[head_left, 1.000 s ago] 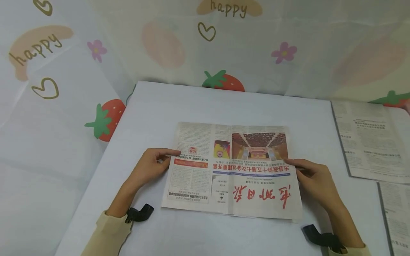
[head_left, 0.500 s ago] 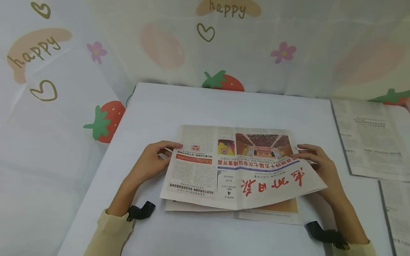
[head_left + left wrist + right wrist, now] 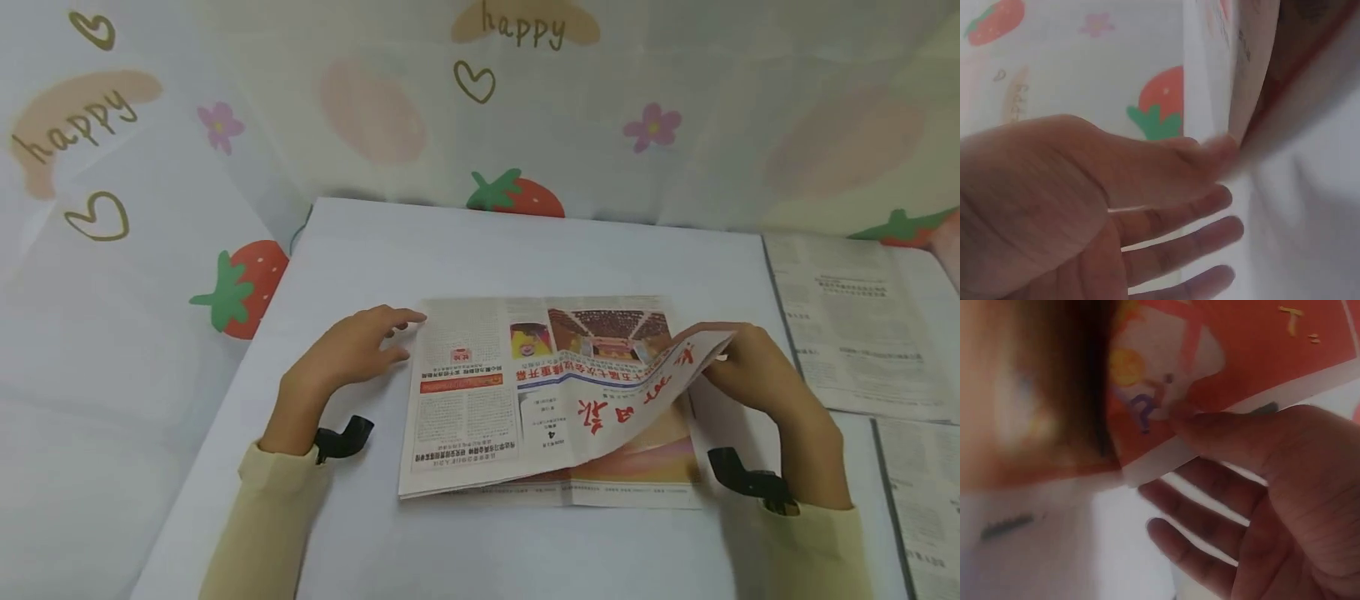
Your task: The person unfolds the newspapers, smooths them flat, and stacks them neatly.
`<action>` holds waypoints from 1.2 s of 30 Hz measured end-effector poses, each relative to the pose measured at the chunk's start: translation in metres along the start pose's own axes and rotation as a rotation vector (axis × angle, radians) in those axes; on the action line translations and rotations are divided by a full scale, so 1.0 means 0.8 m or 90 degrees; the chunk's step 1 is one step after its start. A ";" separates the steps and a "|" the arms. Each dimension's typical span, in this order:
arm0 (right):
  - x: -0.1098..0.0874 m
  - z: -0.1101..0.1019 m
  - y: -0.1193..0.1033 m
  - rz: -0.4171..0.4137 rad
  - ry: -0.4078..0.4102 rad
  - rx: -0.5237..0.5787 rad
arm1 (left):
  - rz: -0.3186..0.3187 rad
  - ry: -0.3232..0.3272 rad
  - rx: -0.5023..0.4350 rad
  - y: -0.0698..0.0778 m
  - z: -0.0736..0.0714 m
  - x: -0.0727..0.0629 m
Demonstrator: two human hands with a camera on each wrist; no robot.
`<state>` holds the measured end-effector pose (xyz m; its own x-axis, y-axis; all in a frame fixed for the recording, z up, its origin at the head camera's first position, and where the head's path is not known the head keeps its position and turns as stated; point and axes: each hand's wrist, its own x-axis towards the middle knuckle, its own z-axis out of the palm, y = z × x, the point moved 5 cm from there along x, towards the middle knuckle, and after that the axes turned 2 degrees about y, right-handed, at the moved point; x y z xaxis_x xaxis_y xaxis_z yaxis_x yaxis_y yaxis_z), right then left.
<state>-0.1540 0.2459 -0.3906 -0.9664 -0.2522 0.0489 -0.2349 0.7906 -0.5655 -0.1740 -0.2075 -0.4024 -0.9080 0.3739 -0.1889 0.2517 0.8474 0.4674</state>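
Note:
A folded newspaper (image 3: 465, 417) with red headline characters lies on the white table, its print upside down in the head view. My right hand (image 3: 750, 367) pinches its near right corner, which curls up and back over the page. In the right wrist view the thumb (image 3: 1222, 431) presses on a red, illustrated page and the other fingers are spread below. My left hand (image 3: 345, 350) is at the newspaper's far left edge, index fingertip right at the edge and thumb apart from it. The left wrist view shows its thumb (image 3: 1166, 169) blurred beside the paper edge.
Two more newspapers lie at the table's right side, one far (image 3: 847, 333) and one near (image 3: 930, 500). A cloth backdrop (image 3: 570, 150) with strawberries and the word happy hangs behind and to the left. Black wrist mounts (image 3: 345, 437) sit on both wrists.
My right hand has lifted the newspaper's near right corner and folded it up and back, baring a coloured page beneath. My left hand has slid away from me along the left edge, its fingers loosening.

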 end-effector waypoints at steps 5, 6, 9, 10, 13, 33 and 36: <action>0.008 0.003 0.001 0.016 -0.020 0.008 | 0.003 -0.062 0.015 0.014 0.014 0.009; 0.008 0.003 0.002 0.017 -0.018 0.005 | 0.002 -0.066 0.017 0.014 0.015 0.009; 0.007 0.000 0.005 0.022 -0.005 0.004 | -0.001 -0.059 0.014 0.015 0.017 0.009; 0.006 -0.001 0.005 0.022 -0.002 0.006 | 0.005 -0.052 0.015 0.016 0.017 0.009; 0.004 -0.003 0.008 0.036 0.001 0.014 | 0.037 -0.036 -0.007 0.019 0.016 0.011; -0.017 -0.018 0.024 0.034 -0.053 0.051 | 0.140 0.044 -0.171 -0.008 -0.019 0.009; -0.015 -0.020 0.022 0.041 -0.034 0.025 | 0.152 0.037 -0.185 -0.009 -0.019 0.009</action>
<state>-0.1483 0.2718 -0.3876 -0.9724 -0.2313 -0.0315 -0.1670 0.7835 -0.5986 -0.1874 -0.2168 -0.3937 -0.8544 0.5195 0.0003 0.3612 0.5937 0.7191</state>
